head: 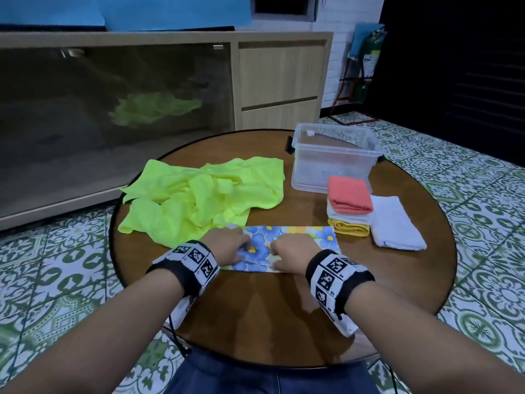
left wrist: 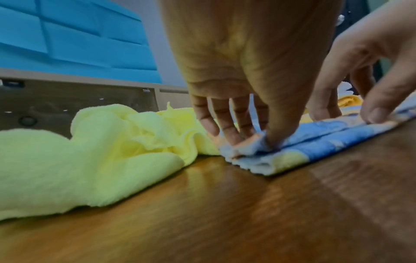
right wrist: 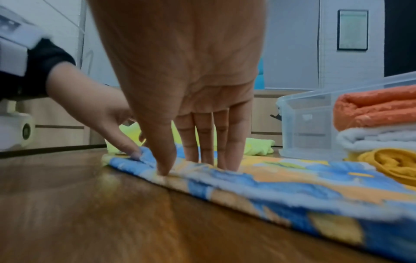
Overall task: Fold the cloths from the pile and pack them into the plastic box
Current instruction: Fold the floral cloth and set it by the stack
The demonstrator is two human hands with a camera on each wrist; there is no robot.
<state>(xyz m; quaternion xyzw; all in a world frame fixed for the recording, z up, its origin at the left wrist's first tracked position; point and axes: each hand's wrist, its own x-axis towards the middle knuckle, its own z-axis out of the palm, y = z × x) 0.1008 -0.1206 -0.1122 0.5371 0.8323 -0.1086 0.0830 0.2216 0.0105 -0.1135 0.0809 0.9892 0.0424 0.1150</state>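
A blue and orange floral cloth [head: 312, 234] lies as a folded strip near the front of the round wooden table [head: 284, 308]. My left hand [head: 244, 247] pinches a bunch of its left part between thumb and fingers [left wrist: 254, 140]. My right hand [head: 274, 248] sits just to the right, thumb at the near fold and fingers on top [right wrist: 193, 169], pinching the floral cloth [right wrist: 292, 186]. A crumpled neon-yellow cloth pile [head: 199, 197] lies behind my left hand. The clear plastic box [head: 338, 153] stands at the back right, lid off.
A stack of folded cloths, coral [head: 349, 194] over white over yellow [head: 352, 227], sits in front of the box. A folded white cloth [head: 395, 223] lies to its right. A low cabinet with a glass door [head: 113, 109] stands behind the table on a tiled floor.
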